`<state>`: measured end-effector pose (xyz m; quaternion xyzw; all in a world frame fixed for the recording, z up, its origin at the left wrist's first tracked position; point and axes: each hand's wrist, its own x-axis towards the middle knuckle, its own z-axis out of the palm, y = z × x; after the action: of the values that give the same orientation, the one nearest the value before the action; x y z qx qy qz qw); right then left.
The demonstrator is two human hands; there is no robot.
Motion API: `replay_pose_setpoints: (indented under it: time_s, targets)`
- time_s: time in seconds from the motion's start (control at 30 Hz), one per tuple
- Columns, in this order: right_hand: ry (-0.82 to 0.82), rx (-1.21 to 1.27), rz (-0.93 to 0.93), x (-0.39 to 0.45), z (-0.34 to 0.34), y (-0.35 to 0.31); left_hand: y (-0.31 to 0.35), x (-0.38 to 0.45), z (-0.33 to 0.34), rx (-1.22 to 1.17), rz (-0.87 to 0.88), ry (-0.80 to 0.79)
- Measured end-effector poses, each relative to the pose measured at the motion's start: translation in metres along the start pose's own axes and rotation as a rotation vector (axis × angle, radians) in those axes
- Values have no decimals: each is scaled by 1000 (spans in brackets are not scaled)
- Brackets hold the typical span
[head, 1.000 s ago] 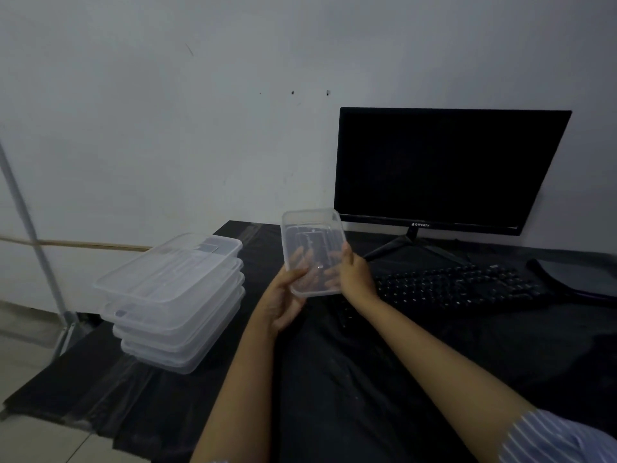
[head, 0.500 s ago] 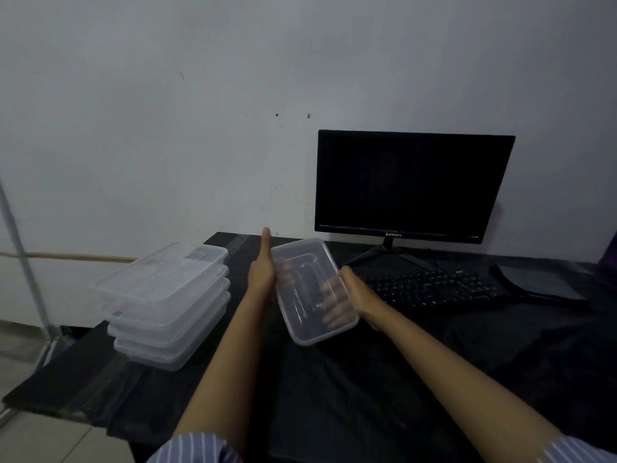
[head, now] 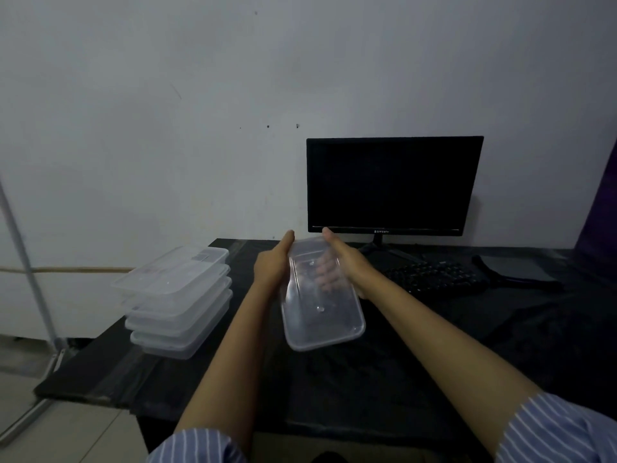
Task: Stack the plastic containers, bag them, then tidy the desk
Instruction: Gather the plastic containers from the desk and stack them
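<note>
Clear thin-walled container point(head: 322, 309): likely light, flexible, slippery. Left hand point(head: 272, 267) and right hand point(head: 347, 262) grip its far-end edges.

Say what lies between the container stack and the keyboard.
In the head view, both hands holding one clear container sit between stack and keyboard.

An office corner: a dark monitor point(head: 390, 185) and keyboard point(head: 430, 277) on a black table point(head: 434, 345) against a bare wall point(head: 167, 111).
</note>
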<state>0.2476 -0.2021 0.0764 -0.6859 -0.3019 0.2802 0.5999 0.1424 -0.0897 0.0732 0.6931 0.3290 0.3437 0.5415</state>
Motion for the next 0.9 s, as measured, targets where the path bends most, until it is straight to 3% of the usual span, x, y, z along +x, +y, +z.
replay_pose_setpoints:
  time_s: [0.1, 0.2, 0.43, 0.63, 0.8, 0.9]
  targets:
    - [46, -42, -8, -3, 0, -5, 4, -7, -2, -80, -51, -30]
    - [97, 3, -12, -8, 3, -11, 11, -14, -7, -259, -135, -204]
    - [199, 177, 65, -18, -8, -26, 2, -39, -2, -131, -116, -361]
    - [295, 131, 113, -27, -5, -27, 4, -54, 4, 10, -55, -223]
    - [177, 186, 123, -32, -2, -37, 14, -46, -7, 158, 1, -106]
    - [120, 29, 80, -37, 11, -43, 21, -35, -20, 148, 7, 3]
